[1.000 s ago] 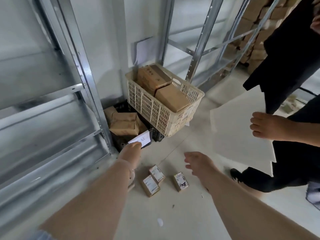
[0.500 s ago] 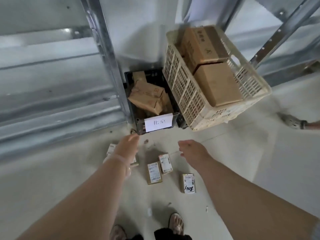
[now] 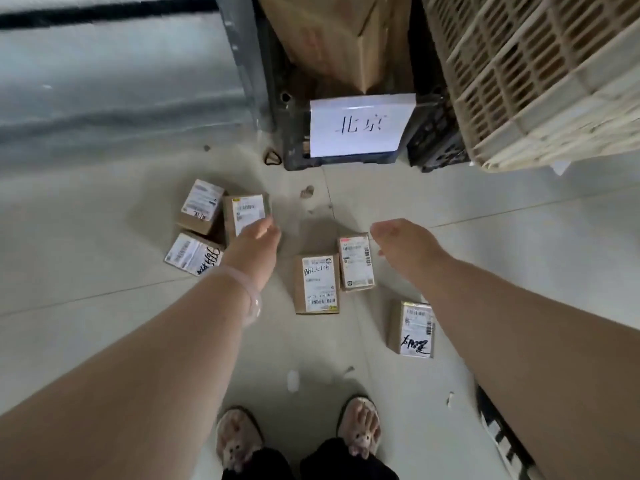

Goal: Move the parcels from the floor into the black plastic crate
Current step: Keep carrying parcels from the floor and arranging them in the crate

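Fingers of the left hand overlap a labelled parcel; grip cannot be told. Right hand hovers empty, fingers relaxed.

The one sign you can read is the white paper sheet on the front of the black plastic crate: two handwritten characters, 北京. Each small parcel on the floor carries a white shipping label with barcodes and print too fine to read. The near-left parcel, the middle parcel and the parcel by your right forearm also bear dark marker scrawl you cannot make out.
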Action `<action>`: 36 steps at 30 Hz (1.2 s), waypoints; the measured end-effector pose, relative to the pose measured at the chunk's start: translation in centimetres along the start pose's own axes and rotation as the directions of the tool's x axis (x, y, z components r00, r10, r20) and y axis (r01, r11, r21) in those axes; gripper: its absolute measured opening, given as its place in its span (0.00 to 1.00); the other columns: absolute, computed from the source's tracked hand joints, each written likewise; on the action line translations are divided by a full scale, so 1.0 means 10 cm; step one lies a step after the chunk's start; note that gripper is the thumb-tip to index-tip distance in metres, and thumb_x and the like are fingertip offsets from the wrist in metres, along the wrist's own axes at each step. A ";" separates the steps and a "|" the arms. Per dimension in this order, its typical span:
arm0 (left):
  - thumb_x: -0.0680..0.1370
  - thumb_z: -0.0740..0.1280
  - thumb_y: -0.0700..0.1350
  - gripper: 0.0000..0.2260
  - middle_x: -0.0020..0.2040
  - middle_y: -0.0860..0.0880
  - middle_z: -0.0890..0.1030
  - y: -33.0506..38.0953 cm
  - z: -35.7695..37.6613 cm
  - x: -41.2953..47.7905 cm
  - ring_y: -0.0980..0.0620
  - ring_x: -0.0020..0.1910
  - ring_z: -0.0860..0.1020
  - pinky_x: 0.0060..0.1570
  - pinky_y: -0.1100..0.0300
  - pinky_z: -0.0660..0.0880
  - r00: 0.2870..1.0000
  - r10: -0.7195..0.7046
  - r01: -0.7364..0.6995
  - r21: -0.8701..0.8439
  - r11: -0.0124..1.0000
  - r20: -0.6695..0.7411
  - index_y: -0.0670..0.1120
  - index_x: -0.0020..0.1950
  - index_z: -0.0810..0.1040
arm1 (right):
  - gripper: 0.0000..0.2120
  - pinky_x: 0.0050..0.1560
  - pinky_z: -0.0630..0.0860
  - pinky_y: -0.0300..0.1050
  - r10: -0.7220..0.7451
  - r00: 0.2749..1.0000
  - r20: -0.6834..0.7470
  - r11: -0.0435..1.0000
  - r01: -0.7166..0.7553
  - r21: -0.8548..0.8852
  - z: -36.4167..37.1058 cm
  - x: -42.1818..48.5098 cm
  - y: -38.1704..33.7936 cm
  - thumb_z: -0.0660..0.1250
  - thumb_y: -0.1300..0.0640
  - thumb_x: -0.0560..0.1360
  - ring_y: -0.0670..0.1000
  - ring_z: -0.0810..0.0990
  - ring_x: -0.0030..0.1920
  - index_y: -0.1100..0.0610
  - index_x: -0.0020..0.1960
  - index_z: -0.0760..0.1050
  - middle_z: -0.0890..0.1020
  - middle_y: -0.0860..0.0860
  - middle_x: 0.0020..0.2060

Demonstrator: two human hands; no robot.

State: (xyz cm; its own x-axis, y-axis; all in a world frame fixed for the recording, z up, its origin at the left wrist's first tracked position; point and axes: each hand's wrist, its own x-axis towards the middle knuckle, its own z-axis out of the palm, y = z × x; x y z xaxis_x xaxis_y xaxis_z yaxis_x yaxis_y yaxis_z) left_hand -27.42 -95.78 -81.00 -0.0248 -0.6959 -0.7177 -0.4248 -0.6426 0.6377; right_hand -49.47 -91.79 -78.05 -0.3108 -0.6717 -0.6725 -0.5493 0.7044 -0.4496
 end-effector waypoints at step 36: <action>0.82 0.57 0.46 0.21 0.61 0.59 0.78 -0.42 -0.46 -0.69 0.56 0.49 0.76 0.44 0.65 0.72 0.986 -0.164 0.163 -0.110 0.981 -0.003 0.62 0.73 0.62 | 0.17 0.34 0.77 0.37 0.021 0.993 0.116 0.959 -0.053 0.279 0.96 -0.64 -0.43 0.64 0.55 0.79 0.43 0.81 0.42 0.46 0.67 0.70 0.81 0.48 0.52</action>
State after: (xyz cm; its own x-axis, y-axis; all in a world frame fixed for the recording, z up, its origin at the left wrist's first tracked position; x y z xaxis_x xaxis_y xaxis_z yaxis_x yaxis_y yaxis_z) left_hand -21.28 -89.70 -77.44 0.0484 -0.5820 -0.8117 -0.3211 -0.7786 0.5391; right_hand -37.65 -88.31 -77.42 -0.2298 -0.6258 -0.7454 -0.2936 0.7747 -0.5600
